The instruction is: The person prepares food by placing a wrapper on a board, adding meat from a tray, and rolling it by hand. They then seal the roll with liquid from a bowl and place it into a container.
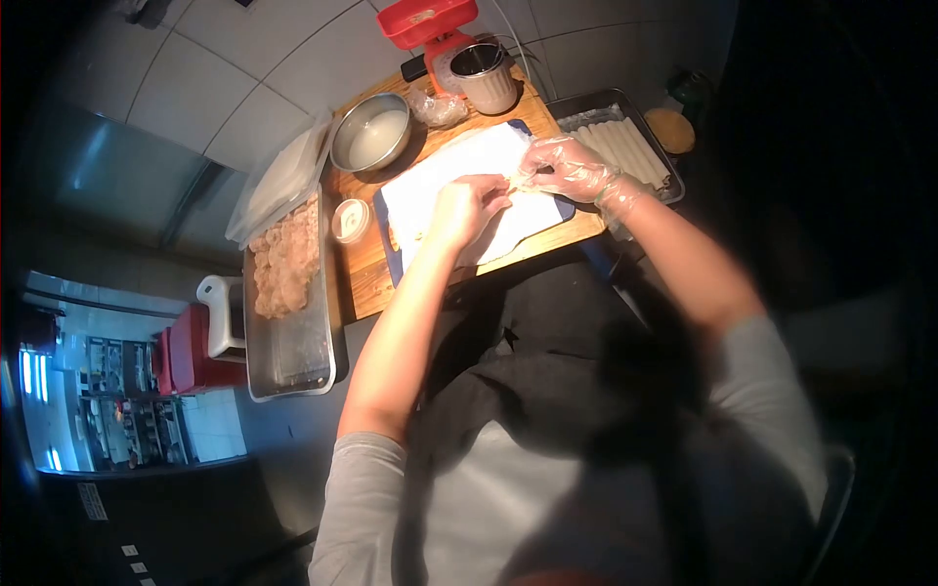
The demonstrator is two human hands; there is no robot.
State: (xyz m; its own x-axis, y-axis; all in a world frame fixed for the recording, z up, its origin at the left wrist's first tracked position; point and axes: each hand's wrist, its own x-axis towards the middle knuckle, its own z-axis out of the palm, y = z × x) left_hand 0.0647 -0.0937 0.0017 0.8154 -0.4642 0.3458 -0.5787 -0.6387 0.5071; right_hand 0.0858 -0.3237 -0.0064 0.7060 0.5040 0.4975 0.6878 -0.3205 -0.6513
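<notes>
A bright white sheet (430,181), which looks like a thin wrapper, lies over a blue cutting board (566,208); glare washes out its details. My left hand (467,209) is bare and rests over the sheet, thumb and fingers pinched together near its middle. Opposite it, my right hand (567,169) wears a clear plastic glove, its fingers closed close to the left fingertips. A small pale lump (514,183) shows between the two hands. Which fingers hold it, and whether they also grip the sheet, I cannot make out.
Left stands a metal tray (293,366) of pinkish minced filling (285,264). Around the wooden board (363,283) are a metal bowl (371,137), small tub (352,221), ribbed container (487,83) and red scale (427,21). White rolls (620,146) fill a dark tray (674,190) at right.
</notes>
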